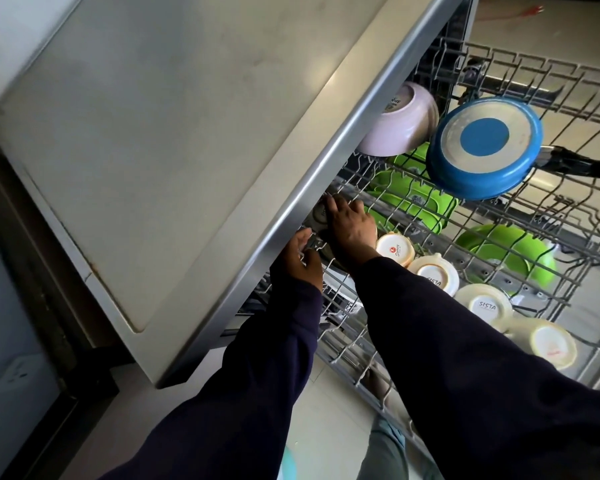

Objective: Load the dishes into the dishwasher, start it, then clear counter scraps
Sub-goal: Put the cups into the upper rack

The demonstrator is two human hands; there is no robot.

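We look down past a pale grey counter top [174, 140], smudged and worn, whose metal-trimmed edge [329, 174] runs diagonally across the view and hides the back of the dishwasher's pulled-out upper rack [534, 258]. Both our arms, in dark navy sleeves [440, 344], reach in under that edge.

Our right hand [352, 225] lies palm down over the rack's left end, fingers bent around a small round dish [320, 216] that is mostly hidden beneath the counter edge; we cannot tell for certain whether it is clasped or only touched. Our left hand [300, 258] sits just beside it at the rack's near-left corner, fingers curled onto the wire there, though the counter edge hides part of the grip.

Along the rack's near edge stands a row of four cream cups [430, 275], upside down, their printed bases facing us. Behind them, green bowls [413, 199] lean among the tines, with another green bowl [506, 252] towards the right. At the far side a pink bowl [400, 121] rests tilted against the counter edge, and next to it a blue frying pan [484, 147] sits bottom up, its black handle [582, 164] pointing to the rack's right edge.

Beneath the rack we see light floor tiles [326, 427]. At the far left, a white wall socket [18, 375] sits in a pale wall beside a dark frame [49, 271].
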